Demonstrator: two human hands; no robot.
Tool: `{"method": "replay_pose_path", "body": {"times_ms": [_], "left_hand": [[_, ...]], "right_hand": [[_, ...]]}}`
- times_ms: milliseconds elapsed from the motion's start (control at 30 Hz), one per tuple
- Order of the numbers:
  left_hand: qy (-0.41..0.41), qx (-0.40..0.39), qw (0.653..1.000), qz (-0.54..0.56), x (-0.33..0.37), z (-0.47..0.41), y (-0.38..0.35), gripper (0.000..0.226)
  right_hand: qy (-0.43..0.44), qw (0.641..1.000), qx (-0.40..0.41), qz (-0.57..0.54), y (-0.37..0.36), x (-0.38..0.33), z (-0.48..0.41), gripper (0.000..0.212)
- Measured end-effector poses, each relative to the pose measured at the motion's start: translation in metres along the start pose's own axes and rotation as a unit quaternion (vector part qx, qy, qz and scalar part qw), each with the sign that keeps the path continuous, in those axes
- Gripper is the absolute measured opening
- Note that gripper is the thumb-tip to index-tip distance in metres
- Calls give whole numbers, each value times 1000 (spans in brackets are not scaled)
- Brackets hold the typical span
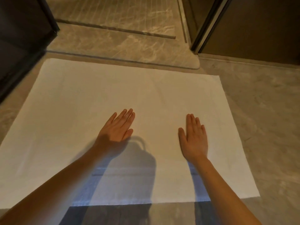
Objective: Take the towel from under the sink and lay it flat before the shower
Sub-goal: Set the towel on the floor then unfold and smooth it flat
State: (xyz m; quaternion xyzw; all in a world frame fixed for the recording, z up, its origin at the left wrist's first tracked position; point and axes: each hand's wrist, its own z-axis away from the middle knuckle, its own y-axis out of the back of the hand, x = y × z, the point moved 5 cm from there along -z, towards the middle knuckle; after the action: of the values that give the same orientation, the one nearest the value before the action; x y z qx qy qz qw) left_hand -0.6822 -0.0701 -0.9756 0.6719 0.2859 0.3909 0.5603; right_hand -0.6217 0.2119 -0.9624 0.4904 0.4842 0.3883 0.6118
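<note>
A white towel lies spread flat on the grey floor, its far edge against the marble shower threshold. My left hand rests palm down on the towel's middle, fingers straight and close together. My right hand lies flat on the towel a little to the right, fingers extended. Neither hand holds anything. My shadow falls across the towel's near edge.
The shower floor of veined marble lies beyond the threshold. A dark panel stands at the left, and a dark door with a metal frame at the right. Grey floor borders the towel on the right.
</note>
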Motion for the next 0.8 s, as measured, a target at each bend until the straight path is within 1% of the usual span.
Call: {"method": "replay_pose_path", "body": {"times_ms": [100,167,200,267,367,467,533,600,667,733,800], "left_hand": [[8,-20,1000,-18,1,1,0,58],[3,-24,1000,-20,4,-1,5,59],[-3,-22,1000,-19,6,-3,9,59],[-21,-4,999,-25,7,-12,20,58],[-26,16,999,-21,10,-46,34,56],[-11,15,1000,-9,17,-93,34,55],[-5,-4,999,-32,13,-111,24,56],[1,-24,999,-42,0,-113,11,57],[-1,-19,999,-36,-10,-109,1,57],[-7,-9,1000,-28,-14,-108,-3,58],[-3,-5,1000,-30,-15,-109,-4,61]], "right_hand": [[-55,998,-5,6,11,39,7,62],[-67,998,-7,8,17,44,8,62],[-58,998,-1,12,20,38,6,62],[-4,1000,15,10,24,9,-4,63],[70,997,16,-40,18,-59,-35,59],[106,992,-1,-62,2,-121,-69,55],[115,992,-17,-55,-8,-140,-86,54],[118,992,-25,-43,-15,-135,-96,54],[127,992,-15,-23,-16,-113,-99,56],[104,995,-7,-10,-13,-73,-101,58],[64,998,1,3,-4,-19,-103,59]]}}
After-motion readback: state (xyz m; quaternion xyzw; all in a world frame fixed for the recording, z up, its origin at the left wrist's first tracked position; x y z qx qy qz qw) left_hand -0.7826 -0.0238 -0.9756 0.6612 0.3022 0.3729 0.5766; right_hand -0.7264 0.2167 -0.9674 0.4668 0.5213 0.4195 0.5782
